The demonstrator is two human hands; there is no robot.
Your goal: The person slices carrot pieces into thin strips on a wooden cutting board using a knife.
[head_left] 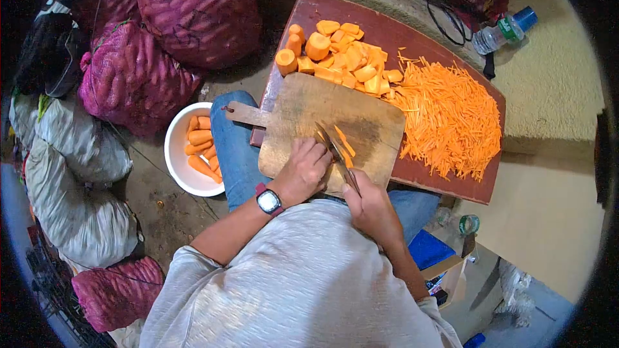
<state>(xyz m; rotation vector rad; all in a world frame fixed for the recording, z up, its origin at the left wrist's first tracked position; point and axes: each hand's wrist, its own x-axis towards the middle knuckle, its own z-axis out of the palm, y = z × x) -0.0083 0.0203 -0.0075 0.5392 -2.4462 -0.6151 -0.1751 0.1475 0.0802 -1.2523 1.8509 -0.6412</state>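
We held a knife [340, 162] in our right hand [369, 207], with the fingers wrapped snugly around its handle. The blade pointed up and a bit to the left, over a wooden board [303, 113]. Our left hand [302, 169] was down on the board, close beside the blade, with its fingers curled in. We could not tell if it had hold of a bit of carrot, because the back of the hand hid what was under it. A red watch band [268, 202] went around our left wrist.

A few thin carrot slices [346, 144] lay on the board, just to the right of the knife. The board was partly on top of a red-brown table [445, 185], and its near end was above our lap. Its handle stuck out to the left, over our blue jeans [232, 142].

Past the far edge of the board, we had fat carrot chunks [358, 61] in a heap on the table. To the right of them sat a big pile of thin carrot sticks [451, 119]. On the floor to the left, a white bowl [175, 171] held more carrots [201, 164], and pink sacks [196, 13] stood beyond it.
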